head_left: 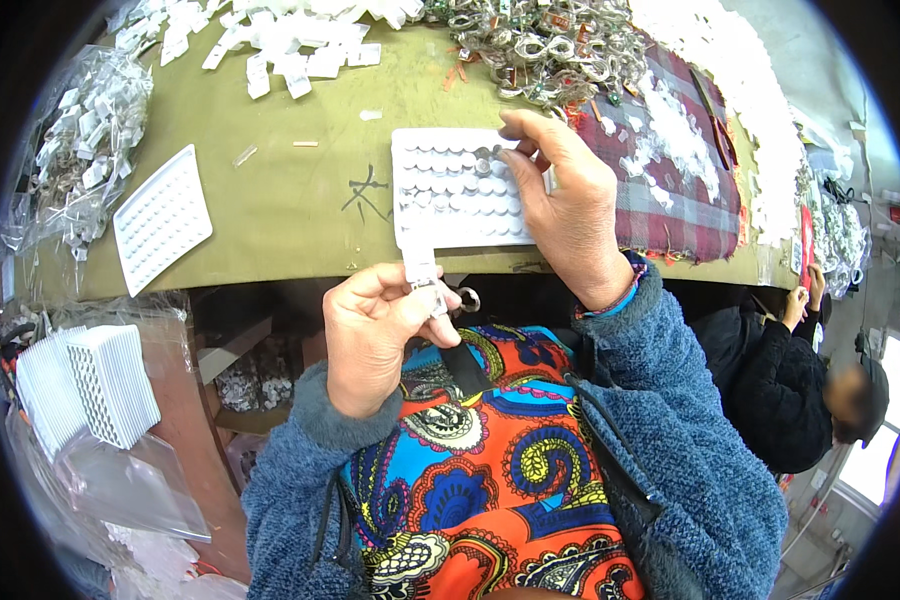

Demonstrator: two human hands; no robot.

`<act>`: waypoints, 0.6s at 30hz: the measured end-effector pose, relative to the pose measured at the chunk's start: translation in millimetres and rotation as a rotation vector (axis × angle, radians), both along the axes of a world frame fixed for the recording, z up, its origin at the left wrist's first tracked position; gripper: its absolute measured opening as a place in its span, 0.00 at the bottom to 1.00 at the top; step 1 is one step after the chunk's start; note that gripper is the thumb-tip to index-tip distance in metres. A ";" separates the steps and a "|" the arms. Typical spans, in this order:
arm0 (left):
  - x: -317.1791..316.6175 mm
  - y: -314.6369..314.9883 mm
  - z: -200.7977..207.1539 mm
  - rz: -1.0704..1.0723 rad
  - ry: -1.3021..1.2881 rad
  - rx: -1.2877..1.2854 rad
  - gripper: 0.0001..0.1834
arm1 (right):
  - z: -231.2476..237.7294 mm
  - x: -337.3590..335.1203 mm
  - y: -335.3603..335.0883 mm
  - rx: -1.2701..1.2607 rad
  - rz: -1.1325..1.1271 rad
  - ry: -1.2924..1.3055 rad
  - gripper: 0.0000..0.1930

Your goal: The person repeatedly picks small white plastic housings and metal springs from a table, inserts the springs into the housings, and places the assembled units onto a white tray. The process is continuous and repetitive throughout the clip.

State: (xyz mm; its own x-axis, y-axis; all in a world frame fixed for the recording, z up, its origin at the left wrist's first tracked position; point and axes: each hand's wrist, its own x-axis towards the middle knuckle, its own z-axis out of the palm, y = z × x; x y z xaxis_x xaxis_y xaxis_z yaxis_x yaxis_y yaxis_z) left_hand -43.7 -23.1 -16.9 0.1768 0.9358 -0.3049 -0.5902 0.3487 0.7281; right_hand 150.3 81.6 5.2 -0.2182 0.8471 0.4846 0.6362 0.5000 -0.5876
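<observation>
My left hand point(380, 325) pinches a small white plastic case point(420, 266) just off the table's near edge. A small coil of thin wire point(468, 298) shows beside those fingers. In front of it lies a white tray point(402, 215) with rows of round cells holding silver, coin-like discs point(440, 178). My right hand point(565, 190) is over the tray's right side, thumb and forefinger bent together at its upper right cells. Darker discs point(484, 160) are right by the thumb tip. Whatever is between these fingertips is hidden.
Another white tray point(163, 220) lies at left. Farther back are white cases point(295, 60) and a heap of wire coils point(540, 45). Plaid cloth point(670, 150) with white bits covers the right. A bag of cases point(80, 140) and stacked trays point(115, 385) stand left. Another person point(780, 390) sits at right.
</observation>
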 end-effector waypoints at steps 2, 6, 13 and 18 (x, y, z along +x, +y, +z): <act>-1.0 0.8 -0.1 -0.011 -0.010 0.026 0.12 | -4.1 0.9 2.8 0.045 0.017 -0.070 0.16; -0.8 -0.1 2.4 -0.003 0.039 0.017 0.11 | -5.5 1.5 1.3 0.075 0.053 -0.126 0.15; -4.0 -7.7 -4.1 -0.011 -0.116 0.005 0.15 | 6.6 -7.3 -26.0 -0.043 0.120 -0.007 0.11; 0.5 -4.3 -18.1 -0.034 -0.272 -0.041 0.14 | 6.5 -22.8 -71.3 -0.119 0.279 0.142 0.12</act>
State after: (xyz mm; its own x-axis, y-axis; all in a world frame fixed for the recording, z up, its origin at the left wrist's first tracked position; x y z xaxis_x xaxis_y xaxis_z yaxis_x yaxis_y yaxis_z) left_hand -43.2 -27.3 -34.9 0.2889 0.9157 -0.2793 -0.7496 0.3978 0.5290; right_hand 127.5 10.3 11.7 -0.3876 0.8166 0.4277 0.3920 0.5659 -0.7253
